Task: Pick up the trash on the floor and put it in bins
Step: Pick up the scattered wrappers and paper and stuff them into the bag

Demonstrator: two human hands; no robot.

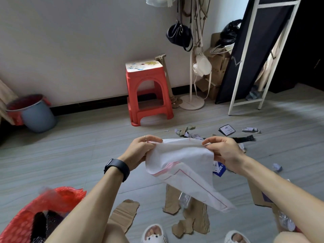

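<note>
A white plastic bag [182, 162] with a pink zip strip and a thin red line hangs in the air in front of me. My left hand [142, 149] pinches its top left edge, and my right hand [222, 151] pinches its top right edge. The bag droops toward the lower right. At the bottom left sits a bin lined with a red plastic bag [52, 202], with dark trash inside. Torn cardboard pieces [191, 218] lie on the floor below the bag. Paper scraps [185, 132] and a black strip [243, 138] lie beyond my hands.
A grey-blue bin with a red liner [37, 116] stands at the left by the wall. A red plastic stool [149, 92] is against the wall. A white coat stand [192, 100] with hanging bags, cardboard boxes and a leaning white frame [249, 67] fill the right. My slippered feet [154, 234] are at the bottom.
</note>
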